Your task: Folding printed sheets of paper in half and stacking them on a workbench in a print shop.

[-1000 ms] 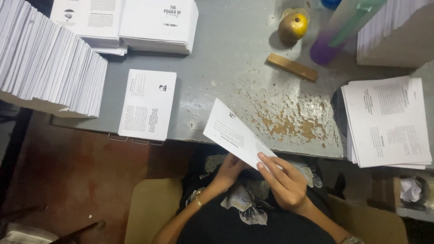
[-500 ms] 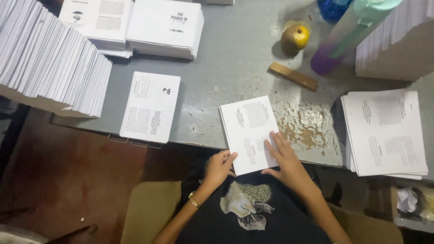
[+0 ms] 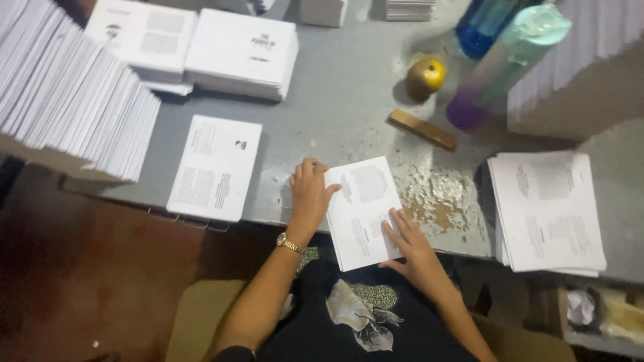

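Head view: both hands (image 3: 308, 194) flatten a folded sheet (image 3: 365, 211) overhanging the table edge (image 3: 268, 216).

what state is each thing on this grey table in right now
folded white printed sheet: flat, overhanging the near edge, pinned by both hands
left hand: flat, pressing the sheet's left edge
right hand: fingers spread on the sheet's lower right
single white leaflet: lying flat, untouched
stack of white printed pages: squared, at right
teal and purple bottle: capped
grey metal table: paint flaked beside the sheet
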